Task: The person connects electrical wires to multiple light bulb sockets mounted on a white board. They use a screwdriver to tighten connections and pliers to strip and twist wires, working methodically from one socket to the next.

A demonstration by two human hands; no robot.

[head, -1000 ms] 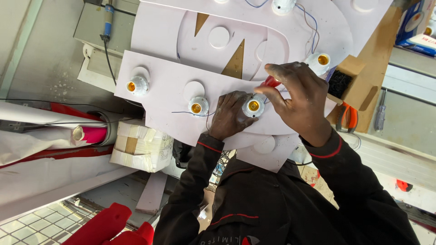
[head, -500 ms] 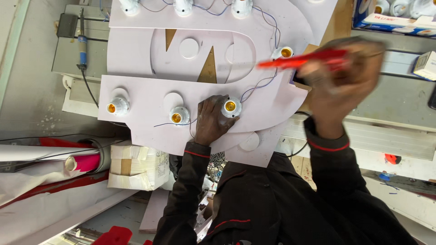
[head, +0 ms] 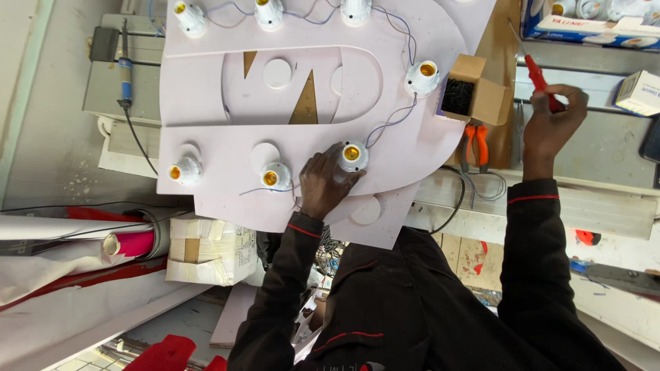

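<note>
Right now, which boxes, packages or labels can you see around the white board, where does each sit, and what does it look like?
Small brown cardboard box: open, at the board's right edge, holding dark small parts.
Blue and white carton: top right, long and flat, with white lamp holders in it.
Small white box: far right edge, rectangular, with a printed side.
Taped bundle: below the board's lower left, blocky, white and tan, with a printed label.

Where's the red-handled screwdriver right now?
In the head view, the red-handled screwdriver is at the upper right, gripped in the right hand, off the white board, just right of the small open cardboard box and above the orange pliers.
</note>
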